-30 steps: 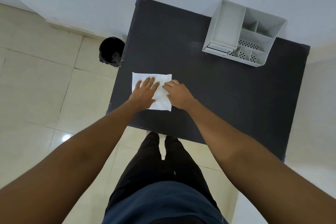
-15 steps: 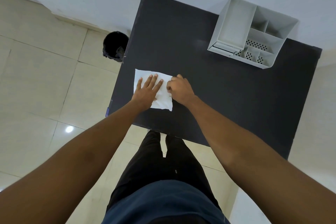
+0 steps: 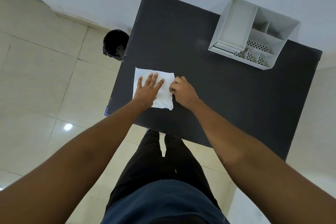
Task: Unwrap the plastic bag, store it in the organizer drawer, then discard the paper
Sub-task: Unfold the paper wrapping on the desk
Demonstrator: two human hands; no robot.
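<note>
Floor tiles (image 3: 36, 71), pale and glossy, fill the left of the frame, and a black bin (image 3: 115, 44) stands on them just beside the counter's left edge, in the upper left. Moving right, the dark counter (image 3: 227, 96) carries a white folded paper (image 3: 163, 100) near its left side, lying flat. The left hand (image 3: 148, 90) is spread open, palm down, pressing on the paper with fingers splayed; it grips nothing. Just to the right, the right hand (image 3: 182, 92) is curled, its fingertips pinched at the paper's right edge; whether they hold a flap or only touch it, I cannot tell. No plastic bag shows; if it is inside the paper, it is hidden. Farther right, in the upper right of the frame, a white organizer (image 3: 234, 23) sits at the counter's far edge near the wall, well apart from the hands, with open compartments on top and its drawer (image 3: 224, 48) low on the front, pushed in. Below, at the bottom centre, the person's dark trousers show.
</note>
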